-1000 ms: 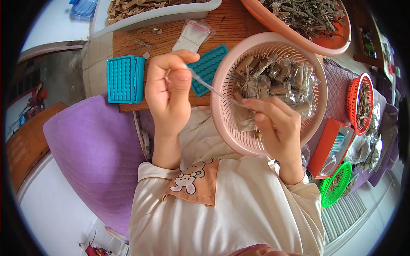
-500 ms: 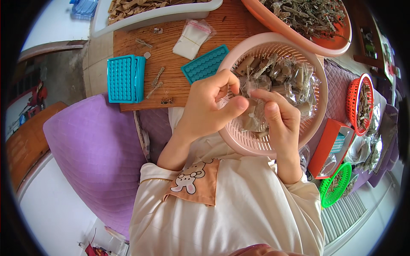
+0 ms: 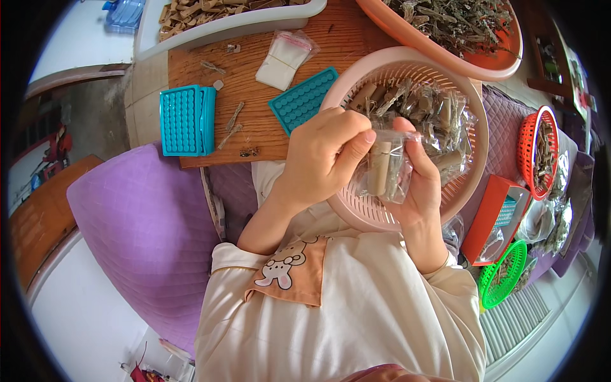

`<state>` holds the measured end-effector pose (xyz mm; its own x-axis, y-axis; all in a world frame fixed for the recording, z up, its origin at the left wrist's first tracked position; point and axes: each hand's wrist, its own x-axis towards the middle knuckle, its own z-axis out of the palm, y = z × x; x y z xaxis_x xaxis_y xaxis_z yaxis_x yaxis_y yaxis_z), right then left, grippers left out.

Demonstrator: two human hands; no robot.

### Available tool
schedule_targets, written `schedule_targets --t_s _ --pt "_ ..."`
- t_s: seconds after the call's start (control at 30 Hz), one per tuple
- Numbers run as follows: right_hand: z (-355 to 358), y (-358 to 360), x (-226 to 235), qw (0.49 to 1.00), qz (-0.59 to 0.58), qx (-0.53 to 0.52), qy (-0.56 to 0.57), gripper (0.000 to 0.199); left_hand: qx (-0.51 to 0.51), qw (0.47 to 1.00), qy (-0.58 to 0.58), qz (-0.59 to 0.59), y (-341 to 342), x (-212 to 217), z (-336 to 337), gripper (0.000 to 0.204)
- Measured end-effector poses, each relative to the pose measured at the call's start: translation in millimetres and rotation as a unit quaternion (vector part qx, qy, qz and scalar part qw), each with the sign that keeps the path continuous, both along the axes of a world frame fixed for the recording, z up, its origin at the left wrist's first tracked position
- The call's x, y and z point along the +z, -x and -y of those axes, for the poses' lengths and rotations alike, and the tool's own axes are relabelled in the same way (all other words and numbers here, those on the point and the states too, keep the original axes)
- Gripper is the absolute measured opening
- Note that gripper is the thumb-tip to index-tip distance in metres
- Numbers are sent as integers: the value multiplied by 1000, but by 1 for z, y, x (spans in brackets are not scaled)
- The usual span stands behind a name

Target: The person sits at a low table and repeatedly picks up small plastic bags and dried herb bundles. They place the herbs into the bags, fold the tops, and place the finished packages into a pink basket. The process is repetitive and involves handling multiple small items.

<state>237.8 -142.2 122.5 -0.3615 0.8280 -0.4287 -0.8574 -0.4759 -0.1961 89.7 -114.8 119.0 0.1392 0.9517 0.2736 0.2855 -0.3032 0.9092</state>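
My left hand [image 3: 326, 156] pinches the upper left corner of a small clear plastic bag [image 3: 396, 167], thumb pressed against the curled fingers. Inside the bag stand a tan cylindrical roll [image 3: 380, 167] and some thin dried stalks. My right hand [image 3: 423, 181] holds the bag's other side, its thumb at the top right edge and its palm behind. The bag is upright above a pink slotted basket [image 3: 478, 162]. Several similar filled bags [image 3: 449, 114] lie in that basket.
On the wooden table [image 3: 251, 76] lie empty clear bags [image 3: 281, 62], a teal tray [image 3: 304, 99] and stacked teal trays [image 3: 184, 121]. Behind stand a white tub [image 3: 248, 22] of tan pieces and an orange basin [image 3: 468, 67] of dried herbs. Red [image 3: 527, 149] and green baskets [image 3: 490, 280] sit right.
The bag with the roll has come up into clear view between my hands. My right hand has turned palm-up behind it, and my left fingers have closed on its top corner.
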Motion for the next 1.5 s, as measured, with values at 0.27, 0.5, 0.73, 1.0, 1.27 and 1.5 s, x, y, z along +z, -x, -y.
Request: schedule_targets --t_s 0.27,0.5,0.73,1.0,1.27,1.5 --pt "0 -7 -9 985 -126 37 -111 29 -32 942 -333 -31 -8 -18 2 17" --pt "-3 -40 13 843 460 107 -258 23 -108 948 -266 -142 20 -28 13 15" --pt "-18 -51 14 460 862 -19 -212 14 134 984 -103 59 32 -24 19 29" --pt "6 18 -43 222 858 265 -381 14 44 980 -7 192 18 -24 38 45" --pt "5 13 -38 312 805 269 -427 17 43 957 63 281 18 -37 41 32" --pt "-6 6 14 624 568 303 -443 26 -3 983 103 155 36 -27 37 33"
